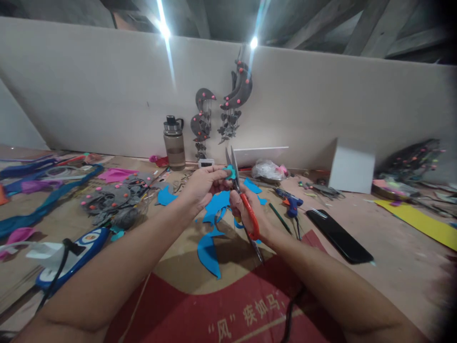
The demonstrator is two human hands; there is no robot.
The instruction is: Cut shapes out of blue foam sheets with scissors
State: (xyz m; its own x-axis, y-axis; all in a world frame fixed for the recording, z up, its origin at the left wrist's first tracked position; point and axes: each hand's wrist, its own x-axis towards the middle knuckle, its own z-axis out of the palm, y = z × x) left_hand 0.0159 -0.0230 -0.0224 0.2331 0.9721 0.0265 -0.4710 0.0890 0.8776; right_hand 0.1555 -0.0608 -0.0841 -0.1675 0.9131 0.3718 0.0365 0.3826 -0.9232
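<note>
Between the thumb and fingers of my left hand (205, 185) is a small teal felt piece (230, 172), held up over the cardboard. My right hand (252, 214) grips red-handled scissors (254, 224). Their blades point away from me, slightly parted, right beside the teal piece; whether they touch it I cannot tell. Below my hands lie bright blue felt scraps (208, 252), cut with curved edges. Part of the scraps is hidden behind my fingers.
A phone (339, 236) and a blue glue gun (293, 206) lie to the right. A water bottle (174, 145) stands by the wall. Grey felt pieces with pink dots (114, 197) and a blue power strip (76, 259) are at left. Red-printed cardboard (200, 314) lies nearest me.
</note>
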